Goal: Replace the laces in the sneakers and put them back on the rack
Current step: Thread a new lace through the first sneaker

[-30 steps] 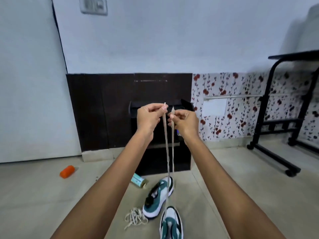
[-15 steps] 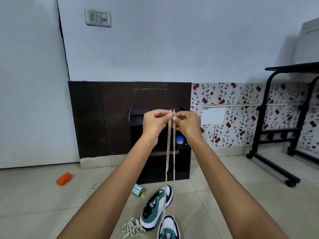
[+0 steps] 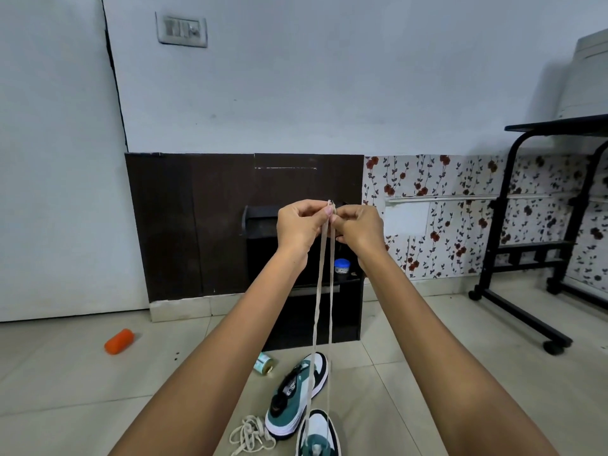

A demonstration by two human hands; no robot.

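Pinching both ends of beige lace [image 3: 324, 291] up high w/ left hand [image 3: 297, 227] & right hand [image 3: 360, 227]; strands hanging down to near sneaker [image 3: 318, 434].

A white plastic switch plate [image 3: 182, 29] is fixed to the pale wall at the upper left of the frame, above a dark brown wood-grain wall panel [image 3: 184, 225] that gives way on the right to white wallpaper with red flowers [image 3: 460, 209]. On the beige tiled floor [image 3: 65, 383], an orange cylinder [image 3: 119, 341] lies at the lower left and a small teal can with a gold end [image 3: 265, 364] lies on its side near the lower centre. At the right edge, a black metal table on wheels [image 3: 533, 126] carries a pale grey appliance [image 3: 589, 80], and a small blue-lidded jar [image 3: 342, 265] sits at centre frame.
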